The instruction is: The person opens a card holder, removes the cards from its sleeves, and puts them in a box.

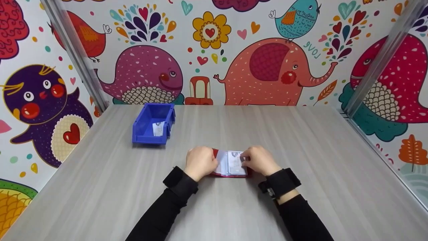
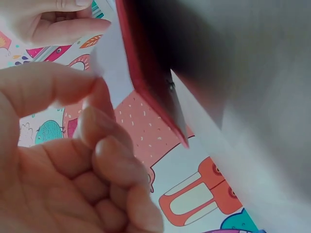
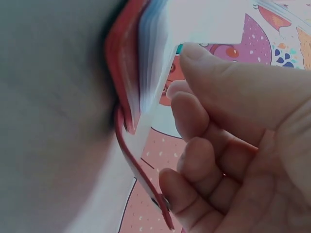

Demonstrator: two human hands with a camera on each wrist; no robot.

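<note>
A small red card holder (image 1: pixel 223 174) lies spread on the table between both hands, its clear plastic sleeves (image 1: pixel 222 162) showing. A white printed card (image 1: pixel 235 162) shows on its right side. My left hand (image 1: pixel 201 163) pinches a pale sleeve page (image 2: pixel 116 68) with thumb and forefinger, its other fingers curled. At the right edge, my right hand (image 1: pixel 261 160) has its thumb and forefinger at a page, the thumb tip against a white sheet (image 3: pixel 209 22). Below the stacked sleeves, a red strap with a metal snap (image 3: pixel 146 187) hangs beside the right fingers.
A blue plastic bin (image 1: pixel 150 139) stands at the back left of the wood-grain table (image 1: pixel 217 214), with white printed cards (image 1: pixel 158 129) inside. Cartoon-printed panels (image 1: pixel 207 67) and metal posts (image 1: pixel 75 50) bound the back and sides.
</note>
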